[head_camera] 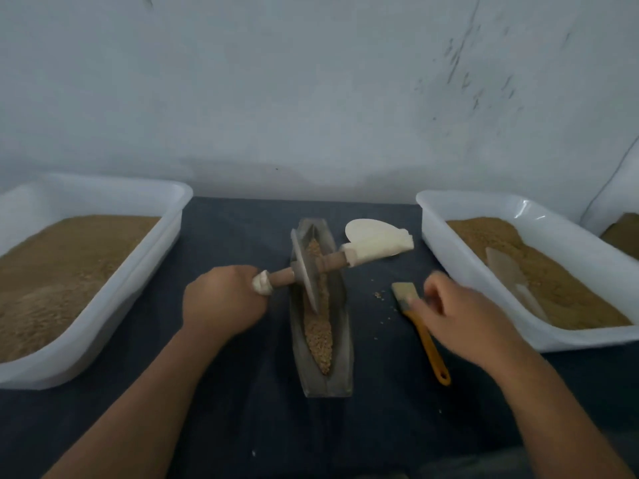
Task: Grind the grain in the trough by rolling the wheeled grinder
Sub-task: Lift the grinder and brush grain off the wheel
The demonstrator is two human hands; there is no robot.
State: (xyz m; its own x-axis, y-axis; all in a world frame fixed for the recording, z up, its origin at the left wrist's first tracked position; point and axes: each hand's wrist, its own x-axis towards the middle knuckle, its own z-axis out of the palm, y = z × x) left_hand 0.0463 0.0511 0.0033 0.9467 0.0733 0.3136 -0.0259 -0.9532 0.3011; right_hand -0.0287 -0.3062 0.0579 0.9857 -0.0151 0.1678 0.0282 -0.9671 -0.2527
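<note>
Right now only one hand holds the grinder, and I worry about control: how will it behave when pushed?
It should roll readily: the grinder rides on a thin disc standing in the trough. It may tip sideways, since only the left hand grips a handle and the axle slants. The disc looks like metal, so probably heavy for its size.

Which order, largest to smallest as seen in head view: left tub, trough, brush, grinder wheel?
1. left tub, though cut off by the frame edge.
2. trough.
3. brush and grinder wheel: look alike; wheel seen slantwise, brush partly hidden by the right hand, so unranked.
</note>
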